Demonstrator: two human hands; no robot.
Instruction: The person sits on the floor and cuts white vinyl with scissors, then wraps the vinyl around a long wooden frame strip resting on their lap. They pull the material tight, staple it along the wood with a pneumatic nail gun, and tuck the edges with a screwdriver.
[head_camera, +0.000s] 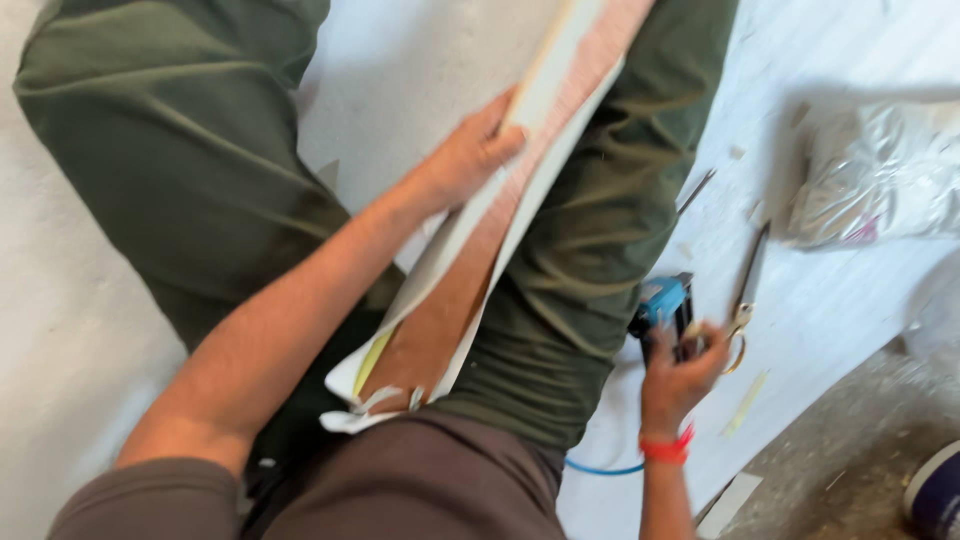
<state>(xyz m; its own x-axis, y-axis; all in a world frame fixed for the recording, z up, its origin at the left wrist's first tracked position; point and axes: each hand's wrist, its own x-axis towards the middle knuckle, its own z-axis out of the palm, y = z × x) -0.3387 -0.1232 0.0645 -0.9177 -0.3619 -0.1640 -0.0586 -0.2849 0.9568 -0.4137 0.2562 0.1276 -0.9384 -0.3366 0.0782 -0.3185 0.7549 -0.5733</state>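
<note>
White floor (420, 70), dusty, scraps scattered at right; grey concrete patch in the lower right corner. Person sits on it, green trouser legs running from bottom centre to upper left and top right.

Board (470, 270): long narrow strip, long axis diagonal, near end at lower centre of frame by the lap, far end pointing out the top edge right of centre. Lies between the legs, leaning on the right-hand thigh. Reddish-brown face, pale cream edging both sides, whitish frayed trim hanging at the near end.

Left hand (465, 160): upper centre, fingers wrapped over the board's left edge, gripping it.

Right hand (680, 375): lower right, blurred, fingers curled round a blue-and-black tool (665, 310); red band on the wrist. Blue hose (600, 468) trails below it.

Scissors (745, 290) lie on the floor just right of the tool. Crumpled plastic bag (880, 180) at the upper right.
</note>
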